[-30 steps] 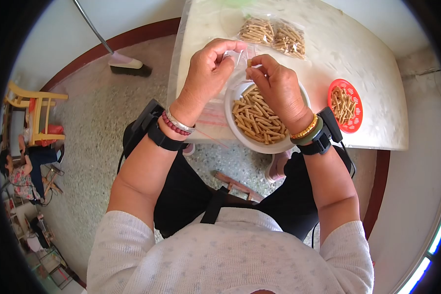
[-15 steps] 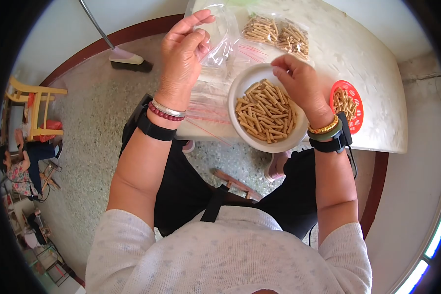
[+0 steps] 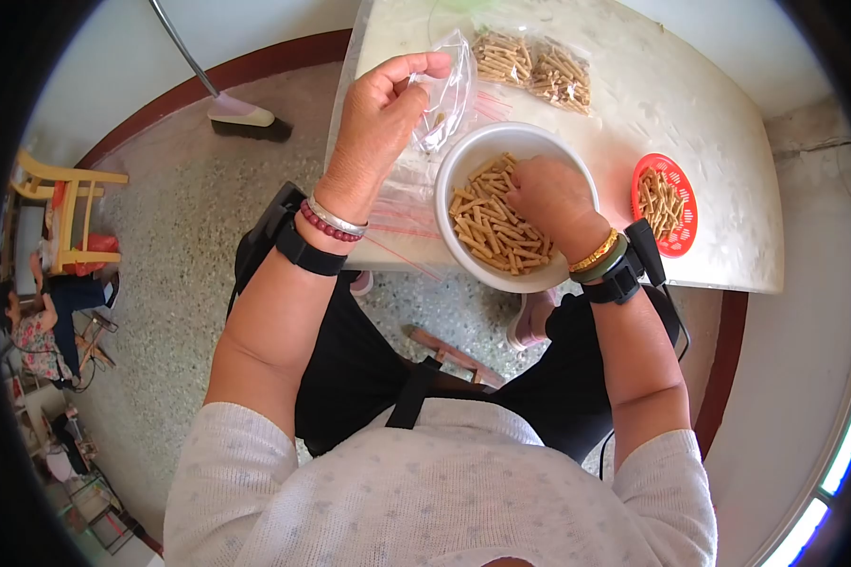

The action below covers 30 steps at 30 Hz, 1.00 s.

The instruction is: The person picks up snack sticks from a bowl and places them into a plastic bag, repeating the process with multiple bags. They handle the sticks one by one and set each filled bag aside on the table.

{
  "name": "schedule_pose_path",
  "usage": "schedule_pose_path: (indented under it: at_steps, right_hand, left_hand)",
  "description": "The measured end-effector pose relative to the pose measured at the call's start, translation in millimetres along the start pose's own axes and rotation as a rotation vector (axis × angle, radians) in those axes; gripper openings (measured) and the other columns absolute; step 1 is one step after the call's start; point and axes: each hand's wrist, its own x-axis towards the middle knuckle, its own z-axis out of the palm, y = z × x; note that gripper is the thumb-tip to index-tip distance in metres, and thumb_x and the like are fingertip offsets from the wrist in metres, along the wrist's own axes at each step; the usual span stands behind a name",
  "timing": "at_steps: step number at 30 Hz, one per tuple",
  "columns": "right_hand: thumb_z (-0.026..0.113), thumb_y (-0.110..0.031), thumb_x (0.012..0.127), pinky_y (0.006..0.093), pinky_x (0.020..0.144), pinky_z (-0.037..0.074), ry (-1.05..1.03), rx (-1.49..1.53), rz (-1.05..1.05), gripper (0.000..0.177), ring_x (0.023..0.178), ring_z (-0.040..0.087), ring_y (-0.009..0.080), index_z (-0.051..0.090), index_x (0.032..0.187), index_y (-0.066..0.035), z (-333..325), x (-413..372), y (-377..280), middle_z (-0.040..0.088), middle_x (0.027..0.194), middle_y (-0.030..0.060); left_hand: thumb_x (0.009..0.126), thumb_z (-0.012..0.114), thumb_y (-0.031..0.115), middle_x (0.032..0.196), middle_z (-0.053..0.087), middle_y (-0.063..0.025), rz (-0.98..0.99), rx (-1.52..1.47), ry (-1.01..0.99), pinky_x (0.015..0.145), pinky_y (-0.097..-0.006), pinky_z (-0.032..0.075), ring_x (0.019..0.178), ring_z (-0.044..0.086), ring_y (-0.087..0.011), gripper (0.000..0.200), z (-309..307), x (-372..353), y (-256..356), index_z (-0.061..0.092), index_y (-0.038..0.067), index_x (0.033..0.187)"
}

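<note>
Since the earlier frame, my left hand (image 3: 376, 118) has shifted right with the clear bag (image 3: 459, 90), and my right hand (image 3: 556, 197) has dipped into the white bowl (image 3: 443, 215). From my distant station, I see left fingertips pinching the bag's edge; so light a hold could let the limp film fold and spill its contents. Something small and brown shows inside, perhaps one stick, blurred by glare. Short, tan sticks (image 3: 494, 225) lie jumbled in the bowl; careless scooping could flick some over the rim. Right fingers curl among them, tips hidden: I can't tell whether they grip any.
</note>
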Motion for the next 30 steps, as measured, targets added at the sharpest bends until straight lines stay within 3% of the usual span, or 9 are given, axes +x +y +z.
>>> schedule_pose_path:
  at_steps: [4, 7, 9, 10, 12, 15, 18, 24, 30]
  right_hand:
    - [0.062, -0.02, 0.08, 0.0429, 0.074, 0.05, 0.082, 0.106, -0.031, 0.018, 0.081, 0.063, 0.035, 0.068, 0.088, -0.006, 3, -1, 2, 0.065, 0.081, 0.0167]
    - [0.063, -0.018, 0.08, 0.0388, 0.071, 0.05, 0.118, 0.149, -0.001, 0.015, 0.077, 0.065, 0.0284, 0.067, 0.088, -0.005, -2, 1, 1, 0.065, 0.079, 0.014]
    - [0.062, -0.016, 0.083, 0.0321, 0.069, 0.052, 0.199, 0.667, -0.064, 0.018, 0.075, 0.067, 0.023, 0.067, 0.084, 0.001, -12, -2, 3, 0.069, 0.081, 0.0128]
    - [0.062, -0.016, 0.083, 0.0321, 0.069, 0.052, 0.198, 0.666, -0.067, 0.018, 0.075, 0.067, 0.023, 0.067, 0.084, 0.001, -14, -2, 5, 0.069, 0.081, 0.0128]
    - [0.06, -0.014, 0.086, 0.0261, 0.071, 0.049, 0.048, 1.257, -0.025, 0.017, 0.075, 0.062, 0.013, 0.064, 0.094, 0.0, -19, -3, 5, 0.067, 0.081, 0.0051]
    - [0.058, -0.014, 0.089, 0.0226, 0.07, 0.046, 0.019, 1.41, -0.021, 0.023, 0.074, 0.056, 0.007, 0.06, 0.107, -0.001, -31, -11, -1, 0.065, 0.084, 0.001]
    - [0.057, -0.012, 0.089, 0.0196, 0.067, 0.044, 0.002, 1.441, -0.049, 0.028, 0.068, 0.051, 0.0052, 0.057, 0.114, -0.001, -34, -12, 0, 0.064, 0.081, 0.0012]
    - [0.054, -0.008, 0.091, 0.0162, 0.067, 0.042, -0.122, 1.552, -0.099, 0.025, 0.069, 0.05, 0.0037, 0.06, 0.114, -0.001, -35, -13, 5, 0.063, 0.081, 0.0001]
    - [0.058, -0.01, 0.093, 0.0168, 0.067, 0.044, -0.08, 1.827, -0.07, 0.017, 0.071, 0.052, 0.0049, 0.063, 0.107, -0.002, -32, -10, 3, 0.063, 0.088, 0.0011]
  left_hand:
    - [0.085, 0.05, -0.003, 0.105, 0.067, -0.0051, -0.011, -0.009, -0.009, 0.062, -0.0166, 0.041, 0.067, 0.045, -0.0011, 0.034, 2, 0, -1, 0.064, 0.0, 0.116]
    - [0.085, 0.05, -0.003, 0.106, 0.067, -0.0052, -0.014, 0.002, -0.018, 0.062, -0.0165, 0.041, 0.068, 0.046, -0.001, 0.034, 1, -1, 0, 0.063, -0.001, 0.116]
    - [0.085, 0.05, -0.003, 0.107, 0.067, -0.0052, -0.013, 0.006, -0.023, 0.062, -0.0165, 0.041, 0.068, 0.046, -0.001, 0.034, 0, -1, 1, 0.063, -0.001, 0.116]
    - [0.085, 0.05, -0.003, 0.107, 0.067, -0.0052, -0.008, -0.002, -0.025, 0.062, -0.0165, 0.041, 0.068, 0.046, -0.0011, 0.034, 0, -1, 1, 0.063, -0.001, 0.117]
    - [0.085, 0.05, -0.003, 0.107, 0.067, -0.0051, -0.006, -0.01, -0.027, 0.062, -0.0166, 0.041, 0.067, 0.046, -0.0012, 0.034, -1, -1, 0, 0.063, -0.001, 0.117]
    - [0.085, 0.05, -0.003, 0.107, 0.067, -0.005, -0.02, -0.008, -0.028, 0.061, -0.0167, 0.04, 0.067, 0.045, -0.0013, 0.034, 0, 0, -1, 0.063, -0.001, 0.117]
    - [0.085, 0.048, -0.004, 0.099, 0.067, 0.001, -0.006, -0.012, -0.004, 0.056, -0.0151, 0.039, 0.062, 0.041, 0.0013, 0.033, 0, 1, -4, 0.065, 0.001, 0.113]
    - [0.085, 0.048, -0.004, 0.101, 0.066, 0.0006, -0.027, -0.019, -0.022, 0.057, -0.0156, 0.04, 0.063, 0.042, 0.0007, 0.033, 1, 0, -2, 0.065, 0.0, 0.113]
    - [0.086, 0.051, -0.002, 0.102, 0.066, -0.0019, -0.054, -0.016, -0.035, 0.062, -0.0165, 0.039, 0.067, 0.043, -0.0014, 0.034, 1, -1, -3, 0.063, -0.001, 0.117]
